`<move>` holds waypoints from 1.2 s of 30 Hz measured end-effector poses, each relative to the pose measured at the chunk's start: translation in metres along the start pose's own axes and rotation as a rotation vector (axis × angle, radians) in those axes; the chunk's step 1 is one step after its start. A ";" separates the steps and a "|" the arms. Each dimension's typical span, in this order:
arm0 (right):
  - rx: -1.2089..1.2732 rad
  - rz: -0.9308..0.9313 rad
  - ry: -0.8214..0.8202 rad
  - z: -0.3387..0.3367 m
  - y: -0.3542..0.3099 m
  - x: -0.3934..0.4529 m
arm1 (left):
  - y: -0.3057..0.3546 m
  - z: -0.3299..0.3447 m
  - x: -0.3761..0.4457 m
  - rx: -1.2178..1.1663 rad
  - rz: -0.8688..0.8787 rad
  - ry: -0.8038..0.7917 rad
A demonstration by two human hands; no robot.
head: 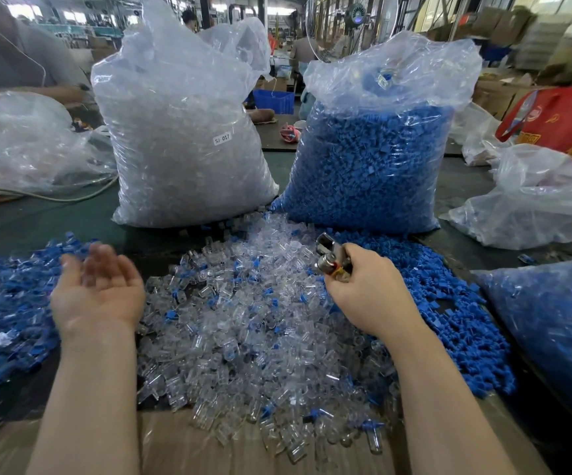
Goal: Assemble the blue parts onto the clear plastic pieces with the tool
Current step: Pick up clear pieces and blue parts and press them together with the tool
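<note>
The left hand (98,289) is wide open and empty, left of the clear pieces pile (253,323); the right hand (363,286) grips the metal tool (329,257) above it. Assembled pieces (7,303) lie left, loose blue parts (449,313) right; much remains.

Factory floor: bulk bags of parts (188,138), industrial fan (353,25), stacked cartons (531,32), seated workers.

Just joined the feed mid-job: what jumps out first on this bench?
Two tall plastic sacks stand at the back: the bag of clear pieces on the left, the bag of blue parts on the right. In front, a heap of clear pieces spreads between the hands. The left hand is palm up and empty; the right hand grips a metal tool.
</note>
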State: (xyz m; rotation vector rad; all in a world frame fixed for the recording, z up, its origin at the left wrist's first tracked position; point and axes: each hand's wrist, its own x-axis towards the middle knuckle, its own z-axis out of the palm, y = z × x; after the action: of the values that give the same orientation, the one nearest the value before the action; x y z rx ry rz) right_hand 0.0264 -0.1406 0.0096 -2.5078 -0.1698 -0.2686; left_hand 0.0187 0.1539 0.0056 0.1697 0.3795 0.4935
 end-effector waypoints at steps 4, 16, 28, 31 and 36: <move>-0.042 -0.033 -0.006 0.001 -0.006 0.000 | -0.036 0.029 -0.032 0.799 -0.103 -0.316; -0.182 -0.177 0.019 0.007 -0.010 -0.001 | -0.117 0.029 -0.082 1.554 -0.037 -0.707; -0.235 0.310 0.083 0.000 0.007 -0.001 | -0.106 0.017 -0.059 1.880 0.252 -0.569; -0.263 0.498 0.136 -0.004 0.020 0.000 | -0.099 0.015 -0.051 2.314 0.372 -0.504; -0.323 0.679 0.145 -0.005 0.032 -0.005 | -0.094 0.013 -0.050 2.655 0.216 -0.345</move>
State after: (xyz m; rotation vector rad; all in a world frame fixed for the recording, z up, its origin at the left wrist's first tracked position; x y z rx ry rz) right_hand 0.0267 -0.1699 -0.0061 -2.6689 0.8278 -0.2009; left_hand 0.0232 0.0469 0.0101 2.8259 0.4346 -0.1769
